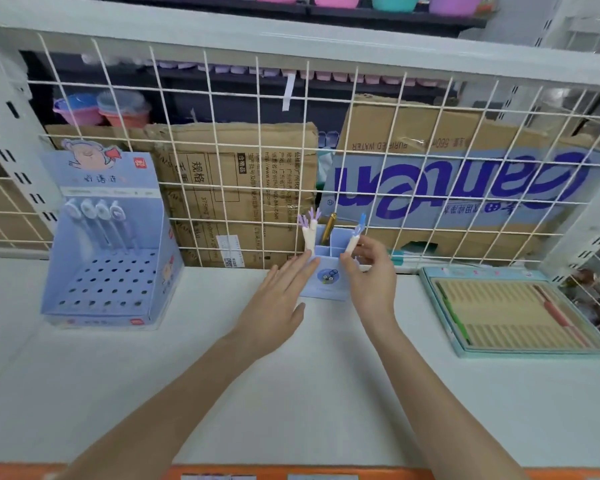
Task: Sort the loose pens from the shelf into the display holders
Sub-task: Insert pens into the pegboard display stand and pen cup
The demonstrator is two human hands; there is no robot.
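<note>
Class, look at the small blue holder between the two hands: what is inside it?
The small blue holder contains two white pens with purple tops, a gold pen, and a blue-topped pen pinched by the right hand. Their lower ends are hidden by its walls.

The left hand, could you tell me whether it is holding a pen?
No, the left hand lies flat and open against the small blue holder; the right hand pinches the blue-topped pen.

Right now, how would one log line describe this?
left hand: open, against small blue holder | right hand: pinching blue-topped pen over holder | shelf
</note>
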